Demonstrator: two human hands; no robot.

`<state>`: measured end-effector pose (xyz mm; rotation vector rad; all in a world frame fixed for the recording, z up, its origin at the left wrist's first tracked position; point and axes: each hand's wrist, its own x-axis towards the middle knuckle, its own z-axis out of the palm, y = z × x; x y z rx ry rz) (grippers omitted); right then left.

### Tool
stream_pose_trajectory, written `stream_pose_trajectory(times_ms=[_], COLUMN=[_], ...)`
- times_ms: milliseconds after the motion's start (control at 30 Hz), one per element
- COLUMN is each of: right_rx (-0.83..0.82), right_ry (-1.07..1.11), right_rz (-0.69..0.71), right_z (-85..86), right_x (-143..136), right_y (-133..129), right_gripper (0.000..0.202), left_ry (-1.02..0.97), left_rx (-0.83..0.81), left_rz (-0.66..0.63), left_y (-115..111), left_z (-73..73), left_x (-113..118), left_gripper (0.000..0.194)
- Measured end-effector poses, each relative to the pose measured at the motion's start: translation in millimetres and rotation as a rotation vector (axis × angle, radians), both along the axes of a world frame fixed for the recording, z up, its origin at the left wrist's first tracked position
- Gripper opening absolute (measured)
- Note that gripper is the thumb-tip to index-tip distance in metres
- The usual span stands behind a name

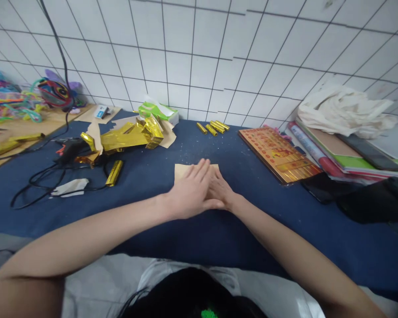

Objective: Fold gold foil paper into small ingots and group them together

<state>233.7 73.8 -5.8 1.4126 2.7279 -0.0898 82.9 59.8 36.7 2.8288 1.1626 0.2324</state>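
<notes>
A small tan sheet of paper lies on the blue cloth in front of me. My left hand rests over it with fingers stretched out and pointing away from me. My right hand is beside and partly under the left one, its fingers flat and reaching toward the paper. The two hands overlap, so part of the right fingers and most of the sheet are hidden. Beyond the hands lie several gold foil rolls.
Crumpled gold foil and a green tissue pack lie at back left. A black glue gun with its cable and a gold roll sit nearer. An orange patterned box and stacked books stand at right.
</notes>
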Motion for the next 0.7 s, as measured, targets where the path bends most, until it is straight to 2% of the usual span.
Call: stream_pose_trajectory(times_ms=[100, 200, 333, 500, 600, 700], right_rx=[0.039, 0.05, 0.029, -0.007, 0.016, 0.021], right_ry=[-0.016, 0.01, 0.06, 0.121, 0.106, 0.054], right_rz=[0.045, 0.025, -0.009, -0.018, -0.013, -0.085], right_z=[-3.0, -6.6, -8.9, -4.0, -3.0, -5.8], right_x=[1.5, 1.4, 0.5, 4.6, 16.8, 40.1], right_y=[0.6, 2.1, 4.2, 3.9, 3.4, 4.5], right_gripper=[0.069, 0.069, 0.07, 0.083, 0.086, 0.082], left_ry=[-0.081, -0.08, -0.04, 0.039, 0.071, 0.1], left_rx=[-0.112, -0.188, -0.197, -0.131, -0.113, -0.132], left_rz=[-0.012, -0.028, -0.042, -0.003, 0.023, 0.045], left_y=[9.2, 15.3, 18.2, 20.1, 19.5, 18.6], left_z=[-23.1, -36.1, -35.9, -38.0, -40.1, -39.8], left_x=[18.2, 14.2, -0.1, -13.9, -18.0, -17.9], left_gripper=[0.091, 0.094, 0.102, 0.11, 0.104, 0.1])
